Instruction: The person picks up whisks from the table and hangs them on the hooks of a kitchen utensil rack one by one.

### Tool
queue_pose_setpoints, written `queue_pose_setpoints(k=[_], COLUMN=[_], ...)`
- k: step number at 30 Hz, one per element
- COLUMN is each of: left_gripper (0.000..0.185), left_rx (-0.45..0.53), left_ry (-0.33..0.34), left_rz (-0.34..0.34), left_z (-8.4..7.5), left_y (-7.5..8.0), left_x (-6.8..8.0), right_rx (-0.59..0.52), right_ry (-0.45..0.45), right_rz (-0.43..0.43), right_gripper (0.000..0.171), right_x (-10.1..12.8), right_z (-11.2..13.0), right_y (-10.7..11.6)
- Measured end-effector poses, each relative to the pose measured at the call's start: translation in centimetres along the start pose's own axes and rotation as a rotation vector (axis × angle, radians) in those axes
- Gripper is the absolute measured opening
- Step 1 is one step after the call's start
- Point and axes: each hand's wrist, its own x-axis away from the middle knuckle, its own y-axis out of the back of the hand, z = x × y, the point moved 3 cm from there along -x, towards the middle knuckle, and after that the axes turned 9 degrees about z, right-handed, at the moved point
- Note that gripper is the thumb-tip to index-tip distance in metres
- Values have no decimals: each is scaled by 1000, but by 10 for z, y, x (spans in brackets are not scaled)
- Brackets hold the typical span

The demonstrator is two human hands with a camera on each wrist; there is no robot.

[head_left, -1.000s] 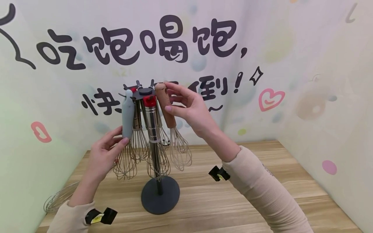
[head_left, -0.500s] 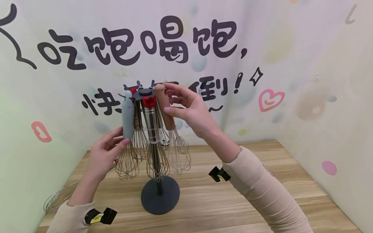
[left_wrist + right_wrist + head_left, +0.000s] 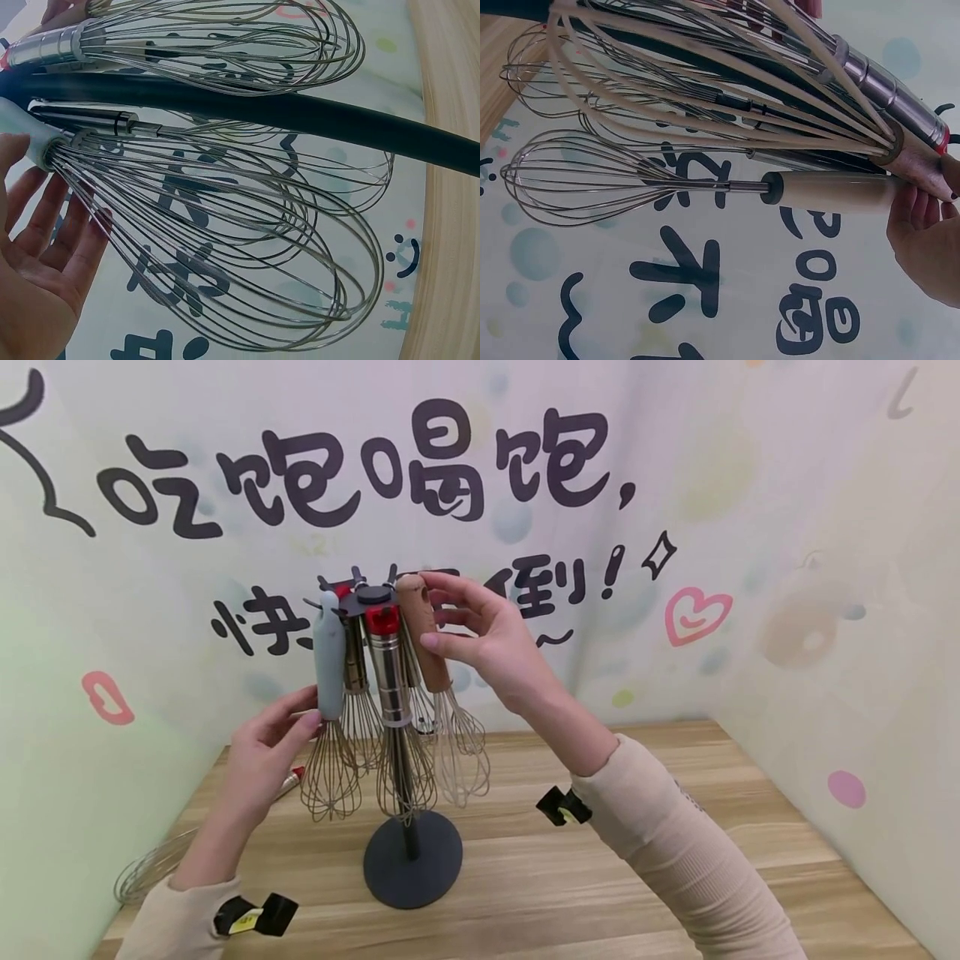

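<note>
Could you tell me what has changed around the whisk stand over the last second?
The brown-handled whisk, held by the right hand, swung in slightly toward the stand. The left hand slid a little lower at the grey-handled whisk, whose wires shifted slightly. The stand and the other hanging whisks stayed put.

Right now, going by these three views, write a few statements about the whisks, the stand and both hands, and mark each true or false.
1. The right hand grips the brown-handled whisk. True.
2. The left hand touches the grey-handled whisk. True.
3. The stand lies tipped over on the table. False: it stands upright on its round base.
4. Every whisk hangs from the stand. False: a loose whisk lies on the table at the left edge.
</note>
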Motion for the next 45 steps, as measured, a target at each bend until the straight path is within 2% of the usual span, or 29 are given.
queue_pose_setpoints(k=[4,6,14,19,22,27,31,40,45], left_gripper=[28,27,25,23,24,41,50,56,52], left_rx=[66,62,-27,-41,-85,-271,-379,-455,-525], left_ry=[-79,-87,-20,48,115,239,306,398,445], left_rz=[-25,-40,-6,-16,-35,-76,-94,-54,-27], left_z=[1,3,28,49,60,77,90,118,133], left_y=[3,8,37,55,65,81,91,107,114], left_x=[-1,-1,4,10,14,21,29,45,52], right_rx=[-2,0,3,1,3,10,10,6,6], right_ry=[0,3,5,1,2,10,8,18,17], right_rz=[-1,-1,-2,1,2,0,0,-1,1], right_gripper=[58,58,58,58,58,57,57,57,57], right_x=[0,-1,-1,-1,-1,-1,-1,-1,-1], right_z=[-1,-2,-2,-2,-2,-2,-3,-4,-4], right_y=[0,0,1,0,0,1,1,2,1])
